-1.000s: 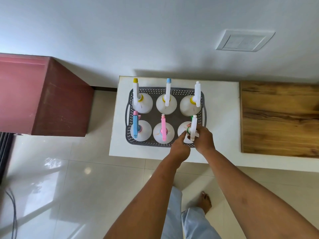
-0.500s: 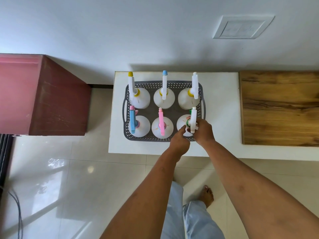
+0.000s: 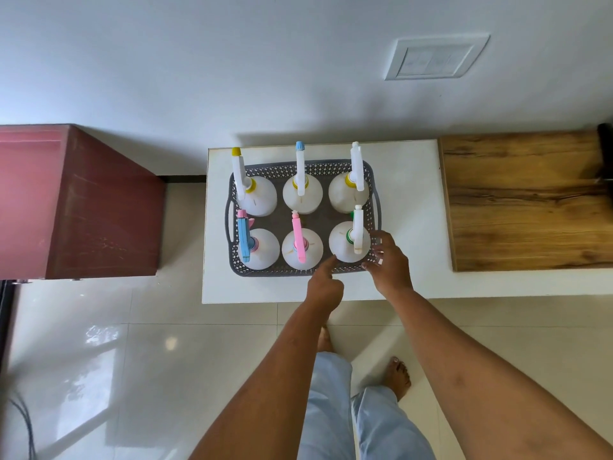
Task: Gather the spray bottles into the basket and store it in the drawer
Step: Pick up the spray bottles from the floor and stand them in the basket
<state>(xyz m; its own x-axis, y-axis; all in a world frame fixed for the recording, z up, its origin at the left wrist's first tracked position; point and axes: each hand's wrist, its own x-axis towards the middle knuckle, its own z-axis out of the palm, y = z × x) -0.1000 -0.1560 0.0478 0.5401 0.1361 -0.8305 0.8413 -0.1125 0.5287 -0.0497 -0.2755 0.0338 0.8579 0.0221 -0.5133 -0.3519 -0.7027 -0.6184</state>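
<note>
Neither hand grips anything. The left hand (image 3: 324,284) is curled, its index finger touching the base of the green-collared bottle (image 3: 349,241). The right hand (image 3: 388,260) hangs with fingers spread over the near right corner of the grey basket (image 3: 372,175). All six spray bottles stand upright inside the basket, on the white table (image 3: 411,200).
</note>
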